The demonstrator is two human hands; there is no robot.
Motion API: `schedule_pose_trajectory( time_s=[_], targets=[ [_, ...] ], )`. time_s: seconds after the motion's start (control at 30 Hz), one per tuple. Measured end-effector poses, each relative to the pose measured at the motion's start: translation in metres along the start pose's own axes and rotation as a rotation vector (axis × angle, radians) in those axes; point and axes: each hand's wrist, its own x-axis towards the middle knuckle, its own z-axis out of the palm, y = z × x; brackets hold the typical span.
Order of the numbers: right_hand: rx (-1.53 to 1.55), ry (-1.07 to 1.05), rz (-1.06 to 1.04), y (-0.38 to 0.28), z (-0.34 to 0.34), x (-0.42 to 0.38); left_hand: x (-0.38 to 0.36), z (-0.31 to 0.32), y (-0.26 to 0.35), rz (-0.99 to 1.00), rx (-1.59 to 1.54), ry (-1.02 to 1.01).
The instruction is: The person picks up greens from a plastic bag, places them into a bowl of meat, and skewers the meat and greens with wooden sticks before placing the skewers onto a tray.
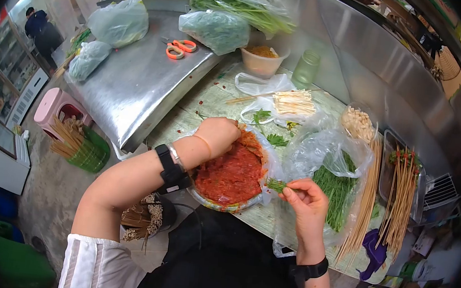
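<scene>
A round bowl lined with plastic (239, 205) holds red, mince-like paste (227, 174) in front of me. My left hand (214, 136) reaches over its far side, fingers curled down at the paste; whatever they grip is hidden. Just off the bowl's right rim, my right hand (310, 200) pinches a small bundle of green stems (276, 185) between thumb and fingers. Beside that hand, a clear plastic bag (302, 151) lies open around long green stems (333, 183). Loose green leaves (277, 140) are scattered behind the bowl.
Bare wooden skewers (363, 208) and loaded skewers (401, 201) lie right, near a metal tray (387, 177). Enoki mushrooms (294, 102), a tub (262, 63) and a green glass (306, 67) stand behind. Orange-handled scissors (178, 50) rest on the raised steel counter (130, 85).
</scene>
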Motion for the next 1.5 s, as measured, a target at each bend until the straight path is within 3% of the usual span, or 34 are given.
schedule_pose_trajectory(
  time_s=[0.13, 0.27, 0.33, 0.37, 0.43, 0.47, 0.5, 0.6, 0.77, 0.83, 0.97, 1.07, 1.13, 1.27, 1.33, 1.5],
  targets=[
    [0.024, 0.002, 0.011, -0.001, -0.005, -0.003, 0.013, 0.006, 0.011, -0.044, 0.192, -0.159],
    [0.045, -0.008, 0.005, -0.004, -0.006, -0.005, 0.014, 0.006, -0.001, -0.106, 0.071, -0.139],
    [0.056, -0.014, -0.002, -0.005, -0.007, -0.004, 0.01, 0.004, -0.02, -0.057, -0.311, -0.136],
    [0.062, -0.01, -0.006, -0.003, -0.008, -0.005, 0.004, 0.004, -0.027, -0.058, -0.305, -0.134],
    [0.071, -0.011, -0.009, -0.002, -0.007, -0.007, -0.015, -0.002, -0.028, -0.185, -1.046, -0.09],
    [0.064, -0.01, 0.006, -0.001, -0.006, -0.007, -0.024, -0.004, -0.027, -0.309, -1.182, -0.148],
    [0.057, -0.01, 0.021, 0.0, -0.005, -0.007, -0.032, -0.003, -0.024, -0.311, -1.179, -0.142],
    [0.0, -0.033, 0.094, 0.008, -0.005, -0.008, -0.057, -0.004, -0.001, -0.428, -1.739, 0.009],
    [-0.073, -0.103, 0.096, 0.002, 0.005, -0.008, -0.074, 0.009, 0.012, -0.298, -1.765, 0.146],
    [-0.119, -0.121, 0.1, -0.009, 0.012, -0.005, -0.077, 0.018, 0.013, -0.217, -1.473, 0.28],
    [-0.164, -0.27, 0.051, -0.019, 0.036, 0.01, -0.077, 0.02, 0.02, -0.208, -1.427, 0.326],
    [-0.19, -0.354, -0.002, -0.01, 0.052, 0.023, -0.079, 0.011, 0.034, -0.281, -1.628, 0.199],
    [-0.286, -0.368, 0.026, -0.006, 0.059, 0.03, -0.081, 0.021, 0.036, -0.286, -1.953, 0.184],
    [-0.487, -0.335, -0.17, 0.0, 0.064, 0.036, -0.087, 0.02, 0.037, -0.337, -2.066, 0.132],
    [-0.623, -0.322, -0.299, -0.004, 0.066, 0.035, -0.088, 0.022, 0.037, -0.266, -2.163, 0.068],
    [-0.578, -0.304, -0.402, 0.007, 0.061, 0.036, -0.086, 0.029, 0.044, -0.26, -2.132, 0.143]
  ],
)
